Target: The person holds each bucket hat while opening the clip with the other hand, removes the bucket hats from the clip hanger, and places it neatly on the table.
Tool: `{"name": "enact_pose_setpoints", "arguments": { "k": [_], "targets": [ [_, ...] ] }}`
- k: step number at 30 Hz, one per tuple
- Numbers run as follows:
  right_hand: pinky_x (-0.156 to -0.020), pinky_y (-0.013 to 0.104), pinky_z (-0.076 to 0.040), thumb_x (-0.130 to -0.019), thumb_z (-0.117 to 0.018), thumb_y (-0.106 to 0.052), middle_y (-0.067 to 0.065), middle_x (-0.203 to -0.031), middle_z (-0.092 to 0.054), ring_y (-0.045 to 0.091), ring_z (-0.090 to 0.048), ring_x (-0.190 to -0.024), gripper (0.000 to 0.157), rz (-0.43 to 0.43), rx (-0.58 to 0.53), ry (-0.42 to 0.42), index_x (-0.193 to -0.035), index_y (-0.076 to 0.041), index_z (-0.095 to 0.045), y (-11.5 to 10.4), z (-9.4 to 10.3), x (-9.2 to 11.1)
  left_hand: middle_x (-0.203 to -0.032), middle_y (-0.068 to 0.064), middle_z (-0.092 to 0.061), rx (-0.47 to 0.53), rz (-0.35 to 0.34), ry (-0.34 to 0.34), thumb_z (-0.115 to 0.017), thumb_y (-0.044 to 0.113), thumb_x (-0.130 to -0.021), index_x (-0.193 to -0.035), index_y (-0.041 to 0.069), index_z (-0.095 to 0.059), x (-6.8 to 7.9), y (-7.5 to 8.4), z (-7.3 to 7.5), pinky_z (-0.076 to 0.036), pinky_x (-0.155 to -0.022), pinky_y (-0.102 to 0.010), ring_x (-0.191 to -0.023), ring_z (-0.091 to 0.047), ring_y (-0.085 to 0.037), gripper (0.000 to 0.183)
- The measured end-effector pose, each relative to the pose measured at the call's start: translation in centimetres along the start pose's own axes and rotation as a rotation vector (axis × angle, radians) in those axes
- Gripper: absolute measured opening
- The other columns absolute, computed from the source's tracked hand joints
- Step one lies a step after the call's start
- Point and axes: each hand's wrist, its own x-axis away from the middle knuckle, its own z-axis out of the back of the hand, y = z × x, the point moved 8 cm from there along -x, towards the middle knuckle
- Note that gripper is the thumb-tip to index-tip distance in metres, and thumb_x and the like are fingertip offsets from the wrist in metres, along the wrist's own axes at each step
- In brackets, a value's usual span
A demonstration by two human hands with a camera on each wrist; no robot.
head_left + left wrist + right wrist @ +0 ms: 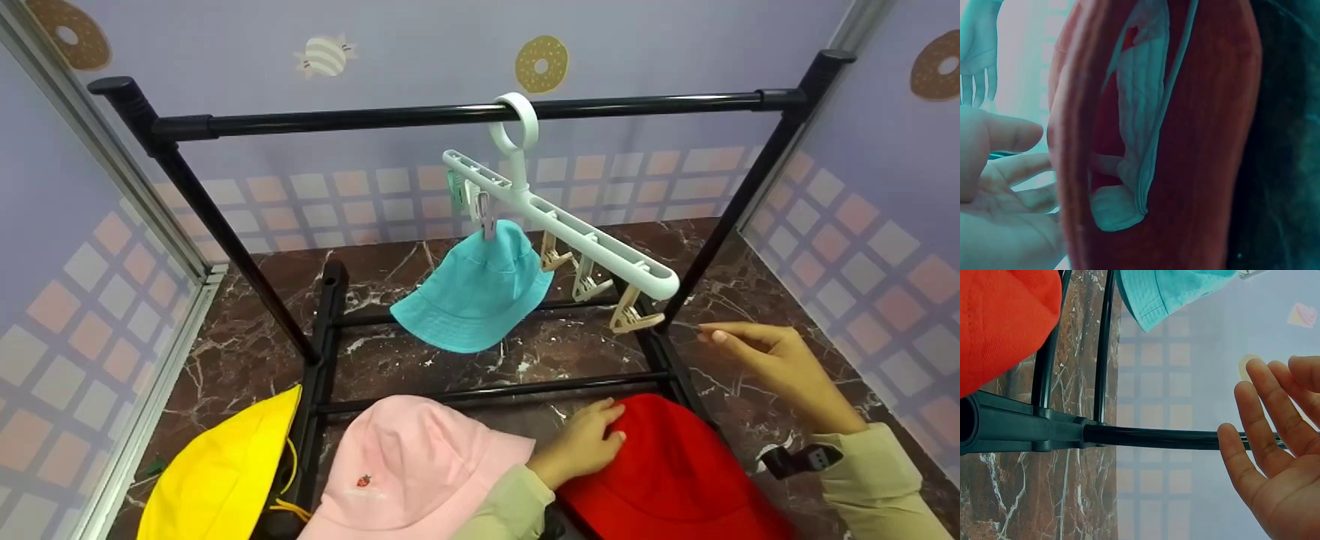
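My left hand (589, 444) is at the left side of a red bucket hat (667, 465), its fingertips touching the fabric. The left wrist view shows the hat's underside with a pale inner band (1143, 101), the thumb and fingers beside its edge, not wrapped round it. My right hand (780, 364) hovers right of the rack with relaxed fingers, holding nothing; its palm (1292, 489) shows in the right wrist view. A turquoise bucket hat (480, 289) hangs by a clothespin (486, 214) from a white clip hanger (585, 238).
The hanger hooks over a black rack's top bar (360, 118). Several beige clips (628, 319) dangle from its near end. A pink hat (420, 465) with a strawberry and a yellow hat (225, 465) lie in front on the left. Patterned walls (420, 60) enclose the marbled surface (247, 322).
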Motion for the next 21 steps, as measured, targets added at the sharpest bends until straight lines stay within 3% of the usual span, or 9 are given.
{"name": "enact_pose_setpoints", "arguments": {
  "k": [3,11,21],
  "targets": [
    [-0.079,0.015,-0.053,-0.098,-0.056,-0.022,0.002,-0.107,-0.073,-0.002,-0.066,-0.095,0.031,-0.004,-0.015,-0.005,-0.119,-0.002,-0.067,0.0,-0.2,0.0,-0.142,-0.017,-0.050,-0.052,-0.017,-0.022,-0.054,0.019,-0.093,-0.135,0.002,-0.054,0.1,0.1,-0.3,-0.039,-0.109,-0.037,-0.131,-0.048,-0.029,0.045],
    [-0.080,0.015,-0.053,-0.097,-0.057,-0.022,-0.001,-0.109,-0.073,0.000,-0.067,-0.096,0.031,-0.008,-0.042,-0.017,-0.120,-0.004,-0.067,0.0,-0.9,-0.1,-0.148,-0.015,-0.043,-0.118,0.035,-0.101,-0.049,0.027,-0.097,-0.142,0.010,-0.047,0.3,-0.2,-0.9,-0.039,-0.110,-0.039,-0.133,-0.046,-0.031,0.049],
    [-0.082,0.016,-0.053,-0.097,-0.057,-0.025,-0.003,-0.111,-0.072,0.002,-0.067,-0.098,0.034,-0.037,-0.084,-0.043,-0.122,-0.003,-0.065,0.0,-1.4,-0.2,-0.152,-0.010,-0.037,-0.033,0.104,-0.140,-0.051,0.031,-0.097,-0.147,0.017,-0.041,0.7,-0.1,-0.1,-0.037,-0.111,-0.042,-0.138,-0.039,-0.033,0.053]
  ]
}}
